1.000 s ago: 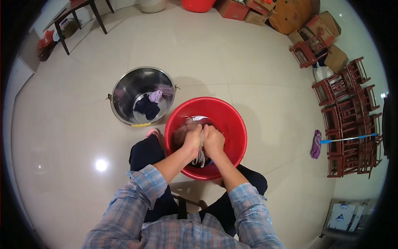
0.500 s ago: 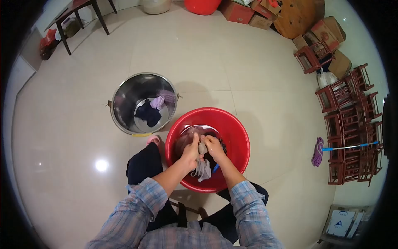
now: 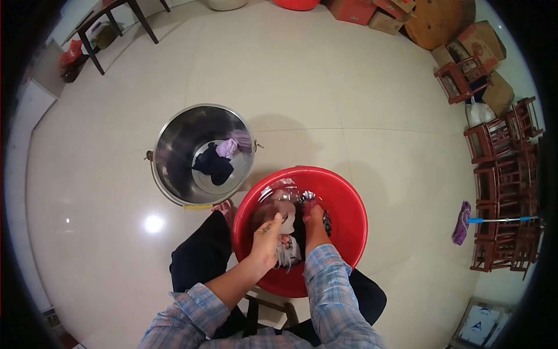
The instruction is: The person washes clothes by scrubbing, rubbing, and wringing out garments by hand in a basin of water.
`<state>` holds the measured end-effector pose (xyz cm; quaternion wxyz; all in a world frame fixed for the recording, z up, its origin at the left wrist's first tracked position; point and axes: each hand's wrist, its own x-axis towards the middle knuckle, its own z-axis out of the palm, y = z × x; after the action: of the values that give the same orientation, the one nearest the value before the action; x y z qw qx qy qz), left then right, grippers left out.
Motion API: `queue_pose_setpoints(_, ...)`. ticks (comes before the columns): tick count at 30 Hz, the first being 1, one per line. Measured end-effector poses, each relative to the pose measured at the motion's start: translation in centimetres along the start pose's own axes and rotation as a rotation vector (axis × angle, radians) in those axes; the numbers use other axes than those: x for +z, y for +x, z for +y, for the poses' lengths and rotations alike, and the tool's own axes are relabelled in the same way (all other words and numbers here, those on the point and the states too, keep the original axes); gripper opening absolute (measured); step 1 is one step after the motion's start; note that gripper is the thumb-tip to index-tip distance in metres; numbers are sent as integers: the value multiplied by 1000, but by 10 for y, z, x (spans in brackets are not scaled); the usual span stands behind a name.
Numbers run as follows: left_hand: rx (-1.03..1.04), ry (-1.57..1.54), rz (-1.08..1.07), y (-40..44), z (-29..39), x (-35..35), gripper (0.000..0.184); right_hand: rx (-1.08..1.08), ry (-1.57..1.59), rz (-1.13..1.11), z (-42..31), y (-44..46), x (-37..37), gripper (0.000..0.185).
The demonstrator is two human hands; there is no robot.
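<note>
A red plastic basin (image 3: 346,232) with water and several clothes stands on the floor between my knees. Over its left side, my left hand (image 3: 266,241) is closed around a light grey cloth (image 3: 288,256), which hangs down below my fingers. My right hand (image 3: 314,216) reaches into the water on the basin's right side, beside dark fabric. Its fingers are under the surface and I cannot make out whether they grip anything. To the left of the basin stands a steel bucket (image 3: 174,154) holding dark blue clothing (image 3: 214,164) and a crumpled lilac cloth (image 3: 226,148).
Stacked reddish wooden stools (image 3: 494,192) line the right wall, with a purple mop (image 3: 462,224) in front of them. Cardboard boxes (image 3: 351,10) and a round wooden board (image 3: 439,22) are at the back right. A dark-legged table (image 3: 93,29) stands at the back left.
My right hand has left the grey cloth and gone down into the water on the right. My left hand still holds the cloth. The view has shifted slightly.
</note>
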<state>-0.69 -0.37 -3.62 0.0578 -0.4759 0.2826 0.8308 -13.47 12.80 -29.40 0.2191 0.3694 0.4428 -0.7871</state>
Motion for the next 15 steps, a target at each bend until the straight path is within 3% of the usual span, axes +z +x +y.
queue_pose_setpoints(2,11,-7,-8,1,0,0,35,-132,211,-20,5,-1,2,16)
queue_pose_setpoints(3,7,-8,-7,2,-1,-2,35,-20,395,-538,10,19,-29,17)
queue_pose_setpoints(4,-1,8,-8,6,-2,-3,36,-21,391,-535,-5,-6,-17,17)
queue_pose_setpoints(6,-4,21,-12,12,-2,-4,38,268,229,-382,-51,-84,35,24)
queue_pose_setpoints(8,-25,-34,40,14,-5,0,38,278,137,-505,-65,-93,39,27)
queue_pose_setpoints(10,30,8,62,21,-11,0,37,436,-63,-834,-100,-135,65,27)
queue_pose_setpoints(11,35,3,53,19,-8,3,36,400,-206,-937,-114,-159,80,27)
queue_pose_setpoints(12,33,-1,42,18,-7,6,36,391,-213,-933,-124,-184,91,27)
queue_pose_setpoints(14,88,-129,42,17,-8,11,35,211,-723,-874,-137,-230,108,28)
queue_pose_setpoints(15,46,-111,21,10,-4,14,34,145,-778,-828,-140,-248,109,27)
